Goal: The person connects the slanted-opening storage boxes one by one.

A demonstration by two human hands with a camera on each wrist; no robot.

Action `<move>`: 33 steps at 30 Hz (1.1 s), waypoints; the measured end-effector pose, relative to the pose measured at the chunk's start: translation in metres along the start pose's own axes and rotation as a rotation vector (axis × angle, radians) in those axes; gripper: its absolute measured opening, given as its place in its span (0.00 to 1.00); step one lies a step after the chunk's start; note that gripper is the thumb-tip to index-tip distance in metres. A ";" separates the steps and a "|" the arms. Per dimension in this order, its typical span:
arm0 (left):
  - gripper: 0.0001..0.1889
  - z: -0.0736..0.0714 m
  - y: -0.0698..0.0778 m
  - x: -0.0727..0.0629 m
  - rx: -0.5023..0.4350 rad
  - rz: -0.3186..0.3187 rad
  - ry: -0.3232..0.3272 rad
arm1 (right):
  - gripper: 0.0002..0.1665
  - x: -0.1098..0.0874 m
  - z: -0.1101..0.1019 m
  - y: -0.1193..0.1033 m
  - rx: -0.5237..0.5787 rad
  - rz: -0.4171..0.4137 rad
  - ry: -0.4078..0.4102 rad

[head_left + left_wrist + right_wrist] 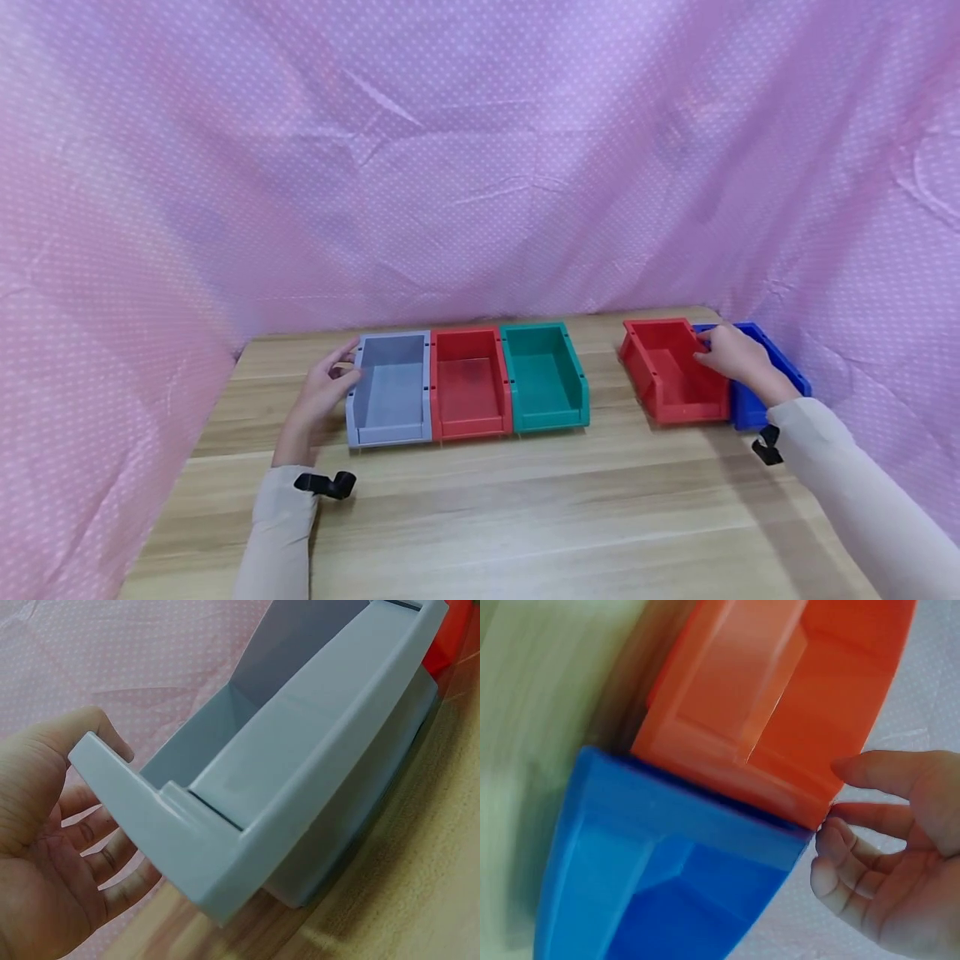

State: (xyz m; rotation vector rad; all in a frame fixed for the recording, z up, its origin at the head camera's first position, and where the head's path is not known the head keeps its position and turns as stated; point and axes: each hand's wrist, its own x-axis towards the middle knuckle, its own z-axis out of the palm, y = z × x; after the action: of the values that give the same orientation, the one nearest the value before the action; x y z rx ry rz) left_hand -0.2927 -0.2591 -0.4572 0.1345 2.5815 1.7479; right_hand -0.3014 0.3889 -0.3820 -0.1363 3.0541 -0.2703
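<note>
In the head view my left hand [322, 390] is at the left side of a grey storage bin [393, 433], the first of three bins standing side by side. The left wrist view has the thumb over that bin's side rim, with the other fingers along the outside of the wall. At the right, my right hand [733, 354] pinches the right wall of a red storage bin [693, 412]. A blue storage bin [682, 825] stands against that wall. The thumb is on the red side, and the other fingers are by the seam between both bins.
Right of the grey bin come another red bin [471, 427] and a green bin [551, 419], touching in a row. A gap of wooden table [525, 508] separates this row from the right-hand pair. Pink dotted cloth [480, 167] hangs behind and at both sides.
</note>
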 end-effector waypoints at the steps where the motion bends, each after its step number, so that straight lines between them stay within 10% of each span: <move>1: 0.34 -0.001 0.000 -0.001 0.003 -0.001 0.003 | 0.29 0.000 0.001 0.000 -0.009 -0.012 -0.001; 8: 0.35 -0.001 0.000 -0.001 -0.005 -0.003 0.006 | 0.28 -0.003 0.008 0.000 -0.058 -0.071 0.047; 20: 0.35 0.000 0.016 -0.007 -0.015 -0.021 0.001 | 0.37 -0.005 0.015 0.019 0.239 -0.065 0.072; 33: 0.35 0.001 -0.003 0.000 -0.030 -0.014 0.017 | 0.37 -0.015 0.023 0.009 0.265 -0.114 0.082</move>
State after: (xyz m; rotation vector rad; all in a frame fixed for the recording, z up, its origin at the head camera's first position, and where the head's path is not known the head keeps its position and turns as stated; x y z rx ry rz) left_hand -0.2928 -0.2596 -0.4602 0.1007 2.5600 1.7905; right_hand -0.2859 0.3954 -0.4049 -0.2895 3.0568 -0.6995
